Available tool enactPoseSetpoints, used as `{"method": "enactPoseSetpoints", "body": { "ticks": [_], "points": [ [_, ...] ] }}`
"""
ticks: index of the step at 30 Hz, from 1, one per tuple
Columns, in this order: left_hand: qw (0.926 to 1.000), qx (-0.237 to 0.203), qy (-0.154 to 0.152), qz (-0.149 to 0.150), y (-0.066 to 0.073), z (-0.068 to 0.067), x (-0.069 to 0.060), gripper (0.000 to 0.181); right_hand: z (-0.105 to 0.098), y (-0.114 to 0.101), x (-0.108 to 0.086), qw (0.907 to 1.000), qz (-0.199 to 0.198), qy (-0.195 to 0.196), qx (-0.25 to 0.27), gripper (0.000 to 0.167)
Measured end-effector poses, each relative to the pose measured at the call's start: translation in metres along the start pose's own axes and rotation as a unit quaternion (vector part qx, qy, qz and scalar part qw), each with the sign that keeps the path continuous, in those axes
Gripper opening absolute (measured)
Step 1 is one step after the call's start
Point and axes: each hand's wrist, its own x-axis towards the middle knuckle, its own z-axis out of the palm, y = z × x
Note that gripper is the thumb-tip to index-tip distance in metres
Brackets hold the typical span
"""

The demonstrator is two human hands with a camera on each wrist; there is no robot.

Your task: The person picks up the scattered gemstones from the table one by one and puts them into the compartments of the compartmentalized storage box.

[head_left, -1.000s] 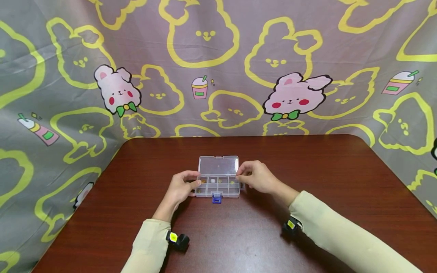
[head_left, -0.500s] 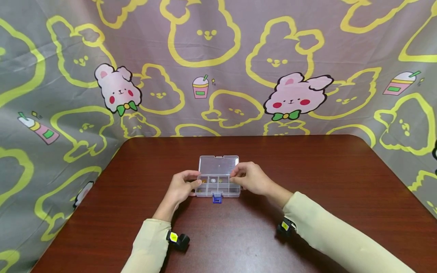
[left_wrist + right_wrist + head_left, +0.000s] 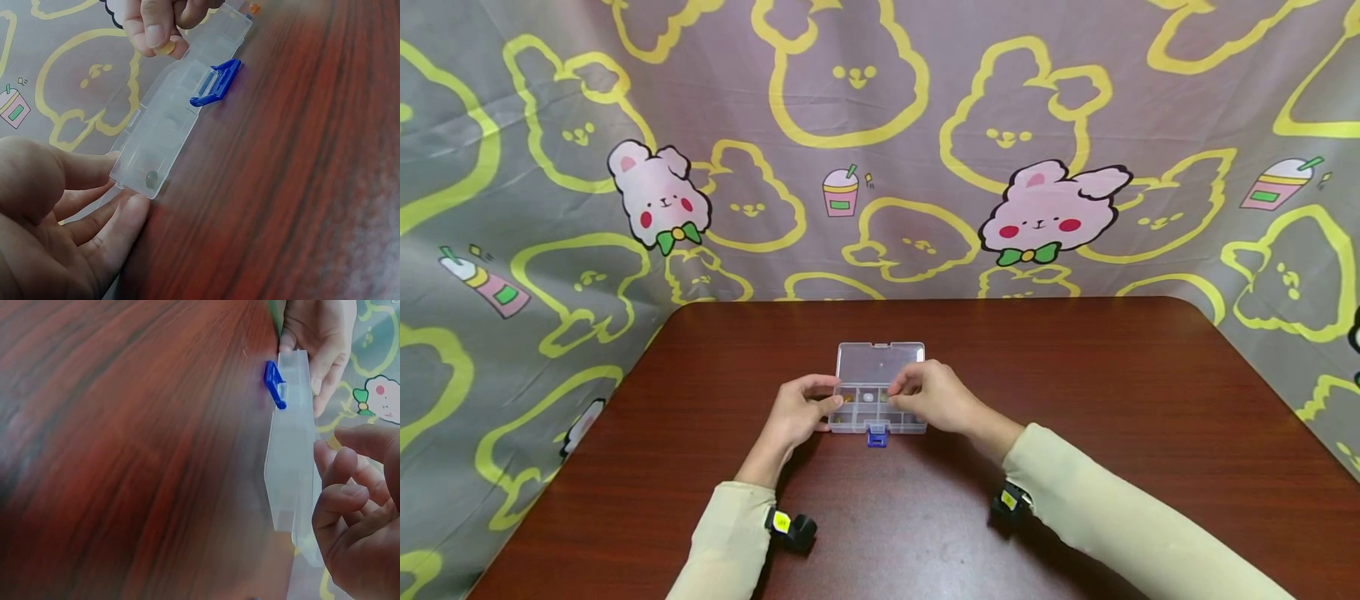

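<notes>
A clear plastic compartment box (image 3: pixel 891 429) with a blue latch (image 3: pixel 877 437) lies on the table, its lid (image 3: pixel 880 363) raised at the back. My left hand (image 3: pixel 799 412) grips the box's left end between thumb and fingers. Over the right half of the box, my right hand (image 3: pixel 942 398) pinches a small round yellow piece (image 3: pixel 165 48), seen in the left wrist view. Among the compartments are an orange piece (image 3: pixel 848 398) and a white piece (image 3: pixel 868 397). A dark greenish bead (image 3: pixel 152 179) shows through the near-left corner. My right hand hides the right-hand compartments.
The box stands on a brown wood-grain table (image 3: pixel 715 350). Past its right end sits a tiny orange bead (image 3: pixel 254 7), visible in the left wrist view. Behind the table hangs a grey curtain (image 3: pixel 917 108) with cartoon rabbits.
My right hand has moved leftward from the box's right edge to above its inner compartments. The yellow piece seen earlier in the back-right compartment is now out of head view. My left hand stays put.
</notes>
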Motion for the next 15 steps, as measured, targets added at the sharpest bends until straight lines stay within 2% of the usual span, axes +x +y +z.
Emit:
{"method": "enactPoseSetpoints", "body": {
  "ticks": [15],
  "points": [
    [1.0000, 0.004, -0.002, -0.003, -0.001, 0.000, 0.001, 0.028, 0.017, -0.011, 0.008, 0.9997, -0.013, 0.006, -0.022, 0.006]
  ]
}}
